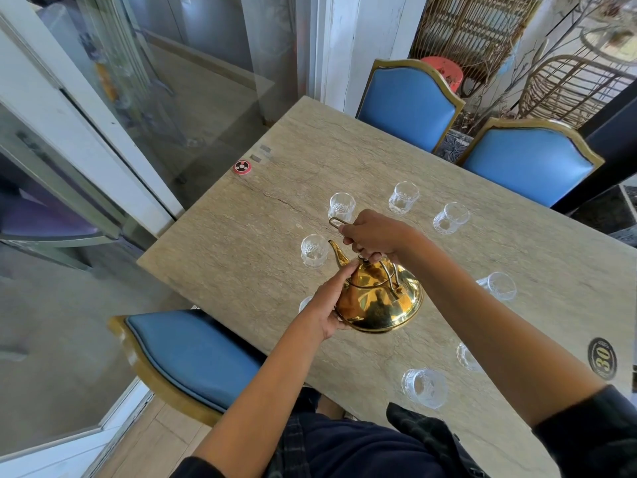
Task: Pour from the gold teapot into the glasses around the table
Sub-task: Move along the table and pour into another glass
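Gold and polished, the teapot (379, 301) is held above a pale stone-topped table (241, 243), tilted so its spout (336, 251) points toward a clear glass (313, 250) just beyond the tip. The right hand (374, 236) is curled around the pot's wire handle (339, 221), above the lid. The left hand (331, 305) is pressed against the pot's near-left side, its fingers lying fairly straight along the body toward the base of the spout.

More clear glasses ring the teapot: one (342, 205) just behind the right hand, two (404, 197) (451, 218) farther off to the right, one (498, 286) beyond the right forearm, and two (424, 388) (467, 357) on the near side of the pot. Another glass (305, 303) is mostly hidden behind the left hand. No stream from the spout can be made out.

Far beyond the teapot, a small red round device (241, 166) sits near the table's edge. Blue-cushioned chairs with gold frames stand around the table, two (408, 103) (527, 160) at the far side and one (193, 357) left of the pot. A black round sticker marked "30" (601, 358) lies to the right.
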The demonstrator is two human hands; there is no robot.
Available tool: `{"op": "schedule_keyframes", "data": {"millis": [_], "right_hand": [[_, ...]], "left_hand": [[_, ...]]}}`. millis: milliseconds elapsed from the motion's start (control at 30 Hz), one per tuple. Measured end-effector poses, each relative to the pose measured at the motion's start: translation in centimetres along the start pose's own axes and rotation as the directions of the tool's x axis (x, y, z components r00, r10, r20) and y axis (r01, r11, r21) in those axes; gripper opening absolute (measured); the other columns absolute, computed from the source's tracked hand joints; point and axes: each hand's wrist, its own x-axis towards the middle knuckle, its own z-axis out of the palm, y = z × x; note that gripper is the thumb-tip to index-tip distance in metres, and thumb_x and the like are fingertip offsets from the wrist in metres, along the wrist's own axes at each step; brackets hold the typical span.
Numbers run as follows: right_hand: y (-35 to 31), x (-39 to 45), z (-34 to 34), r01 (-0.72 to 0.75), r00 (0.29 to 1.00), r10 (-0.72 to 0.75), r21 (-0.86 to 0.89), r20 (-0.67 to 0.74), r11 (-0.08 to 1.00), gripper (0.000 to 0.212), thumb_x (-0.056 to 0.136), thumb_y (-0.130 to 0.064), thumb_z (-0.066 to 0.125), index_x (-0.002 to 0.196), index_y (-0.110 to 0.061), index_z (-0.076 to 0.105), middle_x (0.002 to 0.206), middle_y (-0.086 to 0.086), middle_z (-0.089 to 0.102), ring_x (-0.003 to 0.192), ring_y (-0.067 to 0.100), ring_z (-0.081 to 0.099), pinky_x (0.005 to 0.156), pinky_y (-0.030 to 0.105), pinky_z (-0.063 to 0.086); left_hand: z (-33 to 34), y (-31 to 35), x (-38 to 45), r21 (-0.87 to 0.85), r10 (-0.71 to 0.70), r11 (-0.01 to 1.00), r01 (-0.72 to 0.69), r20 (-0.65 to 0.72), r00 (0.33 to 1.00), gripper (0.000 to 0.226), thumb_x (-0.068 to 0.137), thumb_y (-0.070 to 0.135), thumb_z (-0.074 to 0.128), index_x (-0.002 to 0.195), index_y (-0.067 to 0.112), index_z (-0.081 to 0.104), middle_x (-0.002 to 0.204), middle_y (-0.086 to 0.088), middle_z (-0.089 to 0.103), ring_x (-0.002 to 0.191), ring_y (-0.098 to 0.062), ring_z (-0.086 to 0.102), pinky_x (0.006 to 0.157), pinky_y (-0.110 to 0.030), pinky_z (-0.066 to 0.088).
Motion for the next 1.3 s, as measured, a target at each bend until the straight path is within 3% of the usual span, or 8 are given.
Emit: {"op": "schedule_keyframes", "data": {"millis": [367,567,667,1033,1133,1233,1300], "right_hand": [[-0.3,0.2,0.0,-0.002,1.000,0.002,-0.012,0.012,1.000,0.032,0.102,-0.024,0.047,0.077,-0.007,0.057,0.050,-0.001,0.047,0.042,0.014,0.038,0.040,0.021,0.030],[-0.4,0.3,0.1,-0.010,1.000,0.011,-0.020,0.022,1.000,0.031,0.102,-0.023,0.047,0.077,-0.008,0.057,0.051,0.000,0.046,0.041,0.014,0.038,0.041,0.022,0.030],[-0.4,0.2,0.2,-0.006,1.000,0.007,-0.008,0.019,1.000,0.031,0.103,-0.023,0.047,0.077,-0.008,0.057,0.052,0.001,0.045,0.040,0.012,0.037,0.040,0.021,0.030],[1.0,0.1,1.4,0.036,0.997,-0.034,0.031,-0.073,0.999,0.032,0.099,-0.024,0.050,0.078,-0.003,0.062,0.051,0.004,0.047,0.041,0.016,0.039,0.039,0.021,0.032],[2.1,-0.6,1.8,0.059,0.993,-0.050,0.087,-0.104,0.994,0.033,0.098,-0.025,0.050,0.075,-0.005,0.062,0.053,0.006,0.046,0.042,0.016,0.038,0.040,0.022,0.032],[3.1,-2.0,2.0,0.103,0.988,-0.085,0.137,-0.132,0.985,0.034,0.098,-0.026,0.051,0.072,-0.007,0.061,0.052,0.004,0.045,0.042,0.016,0.037,0.041,0.023,0.031],[3.7,-3.1,2.0,0.129,0.986,-0.108,0.173,-0.130,0.976,0.034,0.099,-0.026,0.050,0.072,-0.007,0.061,0.052,0.005,0.045,0.041,0.016,0.036,0.041,0.023,0.031]], "left_hand": [[0.0,0.1,0.0,-0.016,0.002,1.000,-0.002,-0.020,1.000,0.059,0.092,0.071,0.072,0.135,0.031,0.062,0.115,-0.003,0.070,0.099,-0.023,0.066,0.112,-0.063,0.054],[-0.1,0.3,-0.4,-0.022,-0.010,1.000,0.009,-0.019,1.000,0.051,0.093,0.071,0.070,0.126,0.032,0.066,0.114,-0.003,0.070,0.111,-0.029,0.064,0.115,-0.064,0.052],[-0.2,0.3,-0.3,-0.030,-0.005,1.000,0.004,-0.017,1.000,0.040,0.095,0.070,0.070,0.112,0.034,0.067,0.112,-0.003,0.071,0.102,-0.025,0.066,0.115,-0.064,0.051],[-0.9,0.3,-0.6,-0.002,0.014,1.000,-0.014,-0.048,0.999,0.035,0.099,0.061,0.071,0.112,0.028,0.070,0.109,-0.005,0.076,0.099,-0.023,0.070,0.106,-0.055,0.058],[-1.3,-0.1,-0.1,0.045,0.049,0.998,-0.046,-0.075,0.996,0.059,0.090,0.065,0.079,0.131,0.023,0.071,0.122,-0.009,0.080,0.111,-0.029,0.074,0.100,-0.054,0.063],[-1.6,-0.7,0.7,0.023,0.071,0.997,-0.069,-0.117,0.991,0.111,0.056,0.077,0.094,0.147,0.022,0.062,0.131,-0.010,0.078,0.116,-0.031,0.076,0.082,-0.048,0.068],[-1.8,-1.0,0.5,0.019,0.093,0.996,-0.092,-0.135,0.986,0.128,0.043,0.078,0.096,0.151,0.022,0.055,0.135,-0.010,0.073,0.117,-0.031,0.074,0.084,-0.048,0.067]]}}
